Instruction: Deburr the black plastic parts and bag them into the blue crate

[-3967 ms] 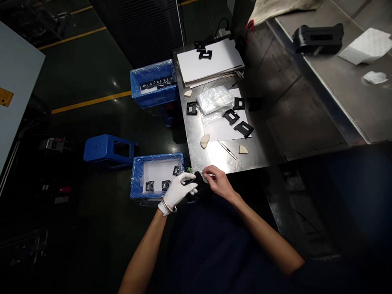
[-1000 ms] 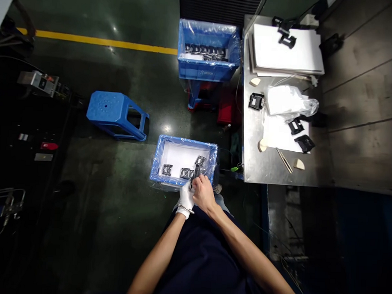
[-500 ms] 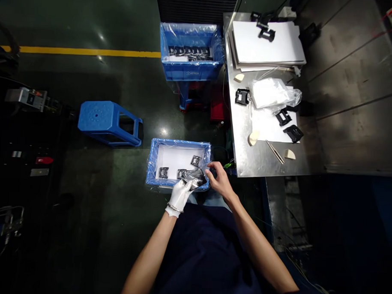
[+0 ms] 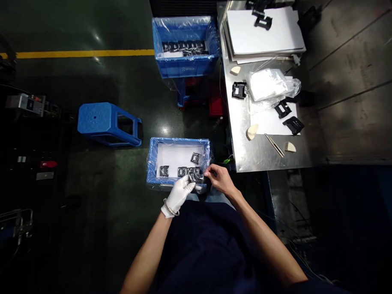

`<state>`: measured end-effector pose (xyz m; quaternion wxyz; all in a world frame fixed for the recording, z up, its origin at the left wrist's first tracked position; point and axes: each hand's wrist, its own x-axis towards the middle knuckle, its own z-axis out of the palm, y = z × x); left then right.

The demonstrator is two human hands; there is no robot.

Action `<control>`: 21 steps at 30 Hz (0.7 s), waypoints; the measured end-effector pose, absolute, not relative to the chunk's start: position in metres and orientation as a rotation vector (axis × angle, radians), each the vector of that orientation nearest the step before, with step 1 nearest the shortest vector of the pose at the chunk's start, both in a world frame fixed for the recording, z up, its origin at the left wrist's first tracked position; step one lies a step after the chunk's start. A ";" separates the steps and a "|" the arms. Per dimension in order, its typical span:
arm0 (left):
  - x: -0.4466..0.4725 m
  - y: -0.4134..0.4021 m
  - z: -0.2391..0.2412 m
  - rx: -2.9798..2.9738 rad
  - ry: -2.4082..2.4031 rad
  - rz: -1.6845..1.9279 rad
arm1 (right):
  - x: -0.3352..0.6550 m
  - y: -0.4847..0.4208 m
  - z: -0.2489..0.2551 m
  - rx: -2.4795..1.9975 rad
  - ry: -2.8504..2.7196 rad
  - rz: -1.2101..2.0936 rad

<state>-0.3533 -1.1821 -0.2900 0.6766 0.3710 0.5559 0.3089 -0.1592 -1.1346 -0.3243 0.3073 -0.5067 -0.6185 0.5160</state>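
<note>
The gloved left hand (image 4: 178, 197) and bare right hand (image 4: 220, 181) grip one bagged black part (image 4: 195, 178) between them, over a blue crate (image 4: 180, 140) holding three more bagged black parts (image 4: 182, 171) on a white sheet (image 4: 176, 157).

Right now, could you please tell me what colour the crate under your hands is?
The crate is blue, clearest in the head view.

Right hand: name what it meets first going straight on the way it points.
The bagged black part at the near edge of the blue crate, right at the fingertips of the right hand; depth is unclear, so they may already touch.
</note>
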 end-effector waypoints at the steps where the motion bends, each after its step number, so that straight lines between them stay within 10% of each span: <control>1: -0.354 -1.181 -0.287 0.839 1.240 0.672 | -0.160 -1.136 -0.325 -1.361 -1.626 1.370; 17: -0.353 -1.182 -0.313 0.372 1.306 0.995 | -0.187 -1.163 -0.312 -1.525 -1.534 0.913; 21: -0.353 -1.180 -0.318 0.083 1.282 1.097 | -0.209 -1.182 -0.315 -1.482 -1.380 1.311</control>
